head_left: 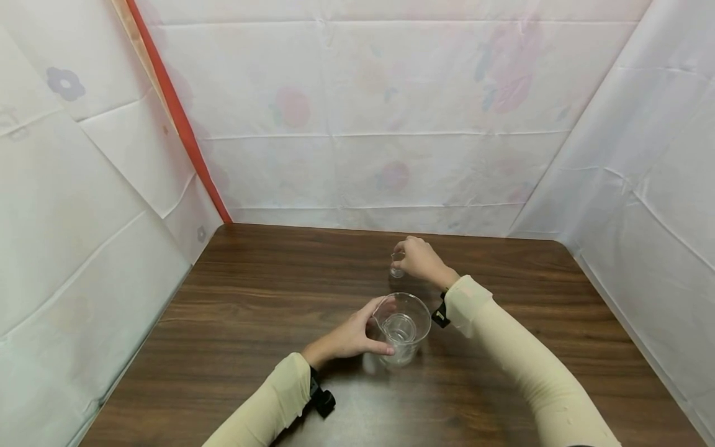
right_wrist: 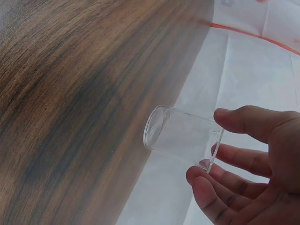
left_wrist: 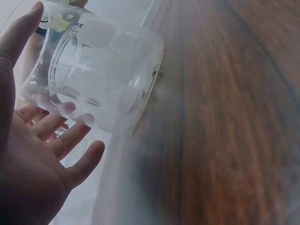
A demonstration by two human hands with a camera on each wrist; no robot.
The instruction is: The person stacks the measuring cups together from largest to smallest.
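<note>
A large clear glass beaker (head_left: pixel 410 347) stands upright on the table in the middle of the head view, with a smaller glass vessel (head_left: pixel 400 327) nested inside it. My left hand (head_left: pixel 349 335) holds the large beaker from the left, its thumb on the near side and fingers on the far side. Farther back, my right hand (head_left: pixel 423 259) pinches a small clear beaker (right_wrist: pixel 183 136) by its rim between thumb and fingers. That small beaker is upright, at or just above the tabletop; whether its base touches, I cannot tell.
The dark wood-grain table (head_left: pixel 251 310) has white patterned sheeting (head_left: pixel 357 112) along its back and both sides. A red strip (head_left: pixel 179 118) runs down the back left corner. Black wrist cameras (head_left: pixel 323 400) are strapped over my pale sleeves.
</note>
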